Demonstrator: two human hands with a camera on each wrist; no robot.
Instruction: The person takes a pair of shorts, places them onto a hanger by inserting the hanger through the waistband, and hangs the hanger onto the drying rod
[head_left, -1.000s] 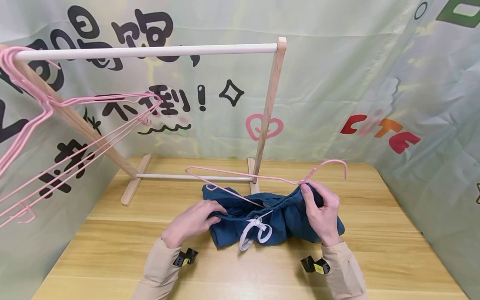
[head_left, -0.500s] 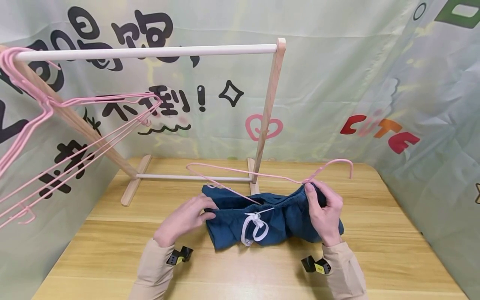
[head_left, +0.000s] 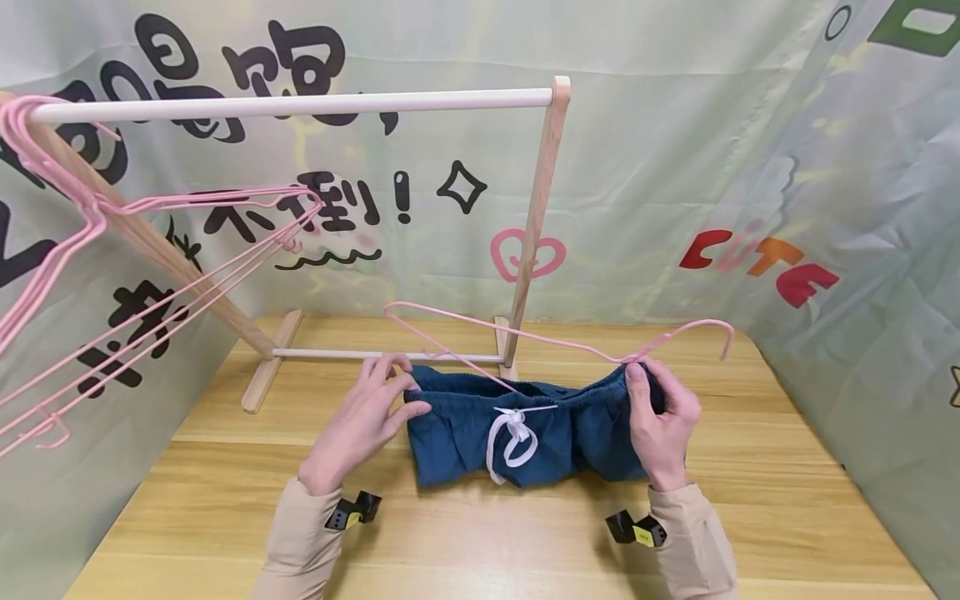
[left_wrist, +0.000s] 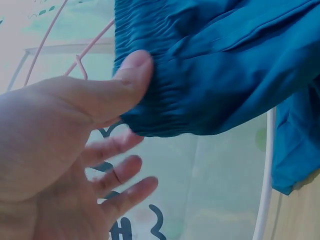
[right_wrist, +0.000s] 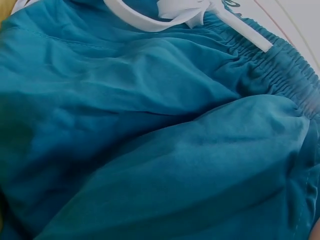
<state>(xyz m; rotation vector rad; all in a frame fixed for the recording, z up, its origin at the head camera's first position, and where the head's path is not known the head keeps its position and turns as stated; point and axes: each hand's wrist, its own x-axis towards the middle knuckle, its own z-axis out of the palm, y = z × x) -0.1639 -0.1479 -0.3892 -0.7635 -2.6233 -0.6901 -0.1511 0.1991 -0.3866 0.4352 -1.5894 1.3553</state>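
Note:
Blue shorts (head_left: 457, 437) with an elastic waistband and a tied white drawstring (head_left: 517, 421) are held with the waist opening upward. My left hand (head_left: 362, 412) pinches the waistband at its left end. In the left wrist view, the thumb presses the gathered band (left_wrist: 160, 95) while three fingers spread free below. My right hand (head_left: 663, 417) grips the opposite end of the waistband together with the neck of a pink hanger (head_left: 705, 322). The hanger's far arm rises out behind the shorts, and its lower bar dips into the waist opening. Blue cloth (right_wrist: 200, 160) fills the right wrist view.
A rack with a white top bar (head_left: 315, 104) and wooden posts (head_left: 536, 200) stands behind, its foot close to the shorts. Several pink hangers (head_left: 93, 204) hang at its left end. Wooden tabletop (head_left: 765, 450) extends right; printed cloth walls (head_left: 660, 167) enclose the table.
My left hand has slid left out of the waist opening and risen to the band's left corner. The right hand and hanger have shifted slightly right; the waistband is stretched wider and higher.

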